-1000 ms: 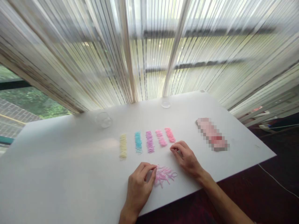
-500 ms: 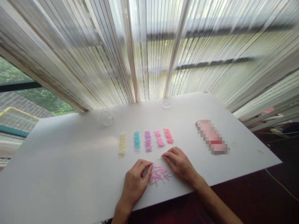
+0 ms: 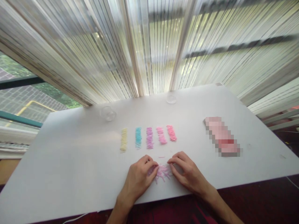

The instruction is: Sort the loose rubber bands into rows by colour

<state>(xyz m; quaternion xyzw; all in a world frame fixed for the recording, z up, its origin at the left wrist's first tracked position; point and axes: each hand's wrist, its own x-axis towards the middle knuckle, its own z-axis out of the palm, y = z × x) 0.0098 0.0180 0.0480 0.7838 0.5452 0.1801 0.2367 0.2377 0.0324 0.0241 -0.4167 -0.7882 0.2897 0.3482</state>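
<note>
A loose pile of pink and lilac strips [image 3: 163, 173] lies near the table's front edge, between my hands. My left hand [image 3: 146, 174] is at the pile's left side, thumb and fingertips pinched together; what they hold is too small to name. On the right, my right hand [image 3: 184, 169] has its fingertips drawn together at the pile's upper right edge, and I cannot make out anything in them. One short pink strip [image 3: 161, 157] lies by itself just above the pile. Beyond it stand rows of small strips: yellow [image 3: 123, 140], blue [image 3: 138, 137], purple [image 3: 149, 137], pink [image 3: 161, 135] and coral pink [image 3: 171, 133].
On the white table [image 3: 70, 161], a clear round container [image 3: 109, 114] sits at the back left and a clear lid [image 3: 171, 99] at the back centre. A blurred pink object [image 3: 221, 137] lies to the right. Striped curtains [image 3: 158, 46] hang behind the table.
The lone pink strip, earlier at my right fingertips, now lies free above the pile. My right hand has come down to the pile's edge. The camera view has shifted slightly.
</note>
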